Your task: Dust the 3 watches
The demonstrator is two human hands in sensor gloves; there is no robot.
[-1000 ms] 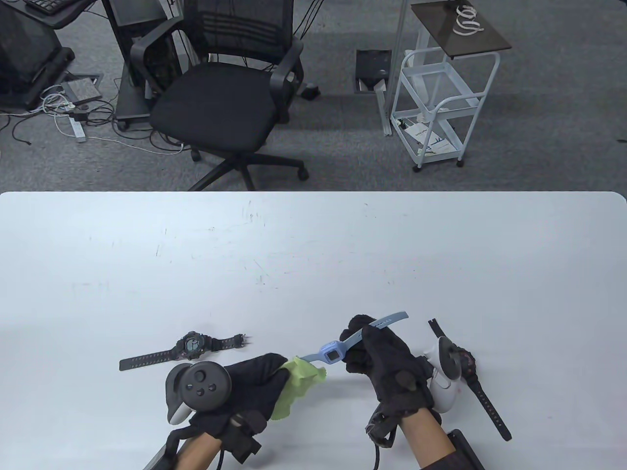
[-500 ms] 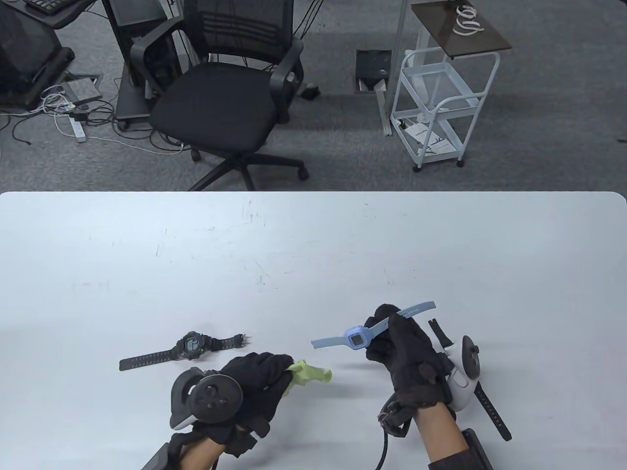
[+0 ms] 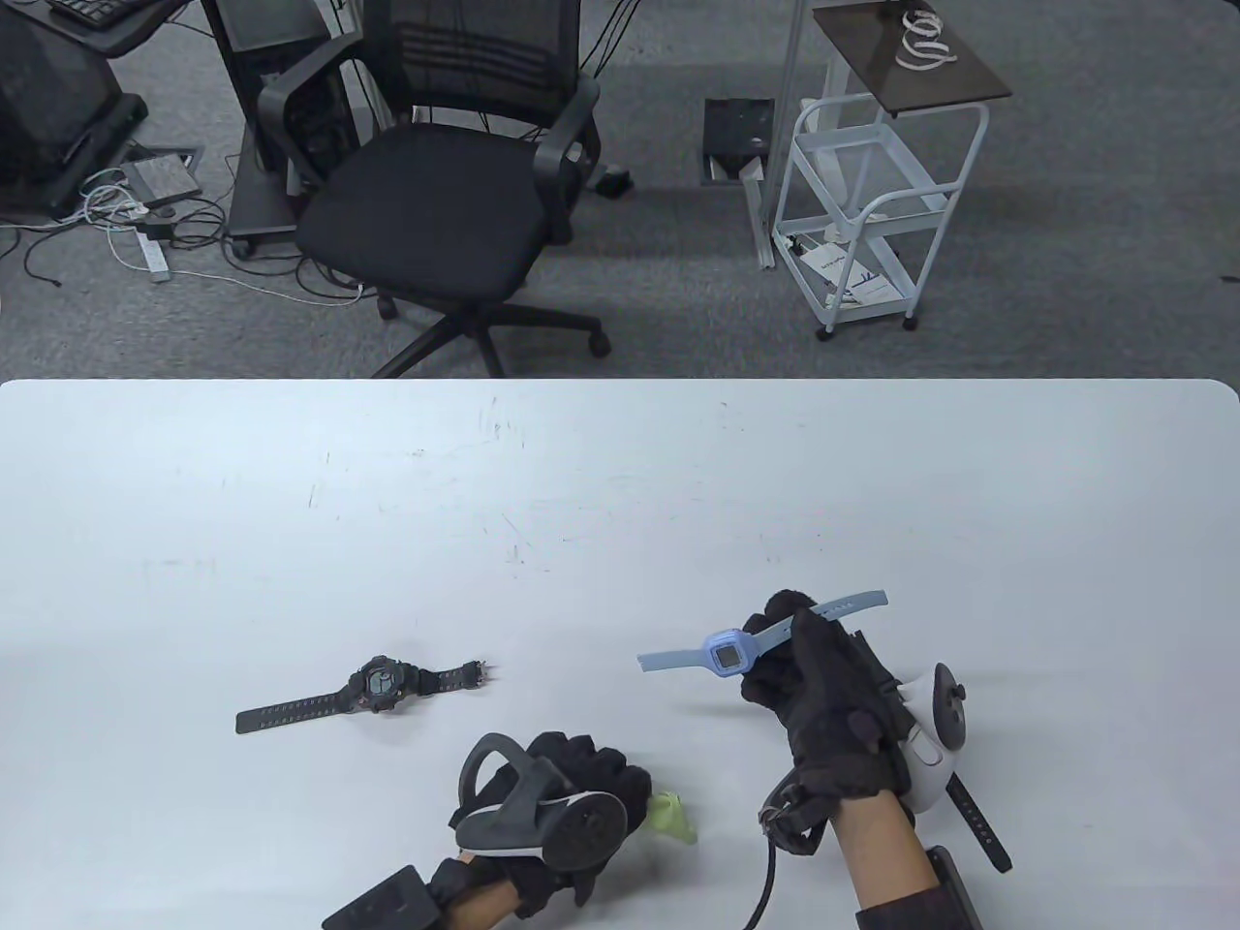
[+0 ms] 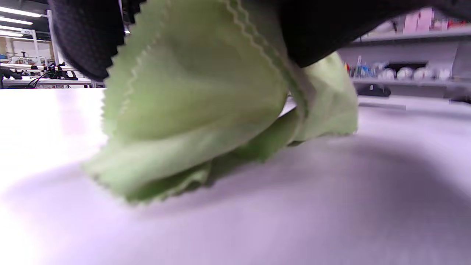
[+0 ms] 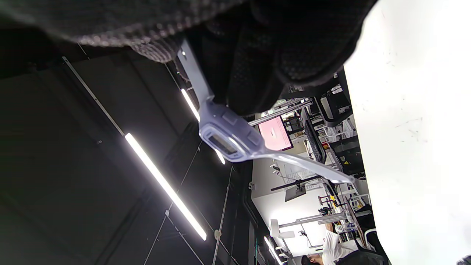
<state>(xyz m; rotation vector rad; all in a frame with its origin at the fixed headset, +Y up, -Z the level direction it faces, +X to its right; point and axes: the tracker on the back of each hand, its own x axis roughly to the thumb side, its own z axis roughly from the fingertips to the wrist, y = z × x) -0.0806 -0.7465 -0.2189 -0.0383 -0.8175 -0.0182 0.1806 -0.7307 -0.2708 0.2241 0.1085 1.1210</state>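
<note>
My right hand grips the strap of a light blue watch and holds it above the white table, face up; the right wrist view shows that blue watch under my fingers. My left hand holds a green cloth low at the table's front edge, and in the left wrist view the cloth touches the tabletop. A black watch lies flat to the left. Another dark watch lies behind my right hand, mostly hidden.
Beyond the table's far edge stand a black office chair and a white wire cart. Black flat devices lie at the front edge near my forearms. A cable hangs from my right wrist.
My right hand carried the blue watch right and away from the cloth. My left hand drew back toward the front edge, lowering the cloth to the table.
</note>
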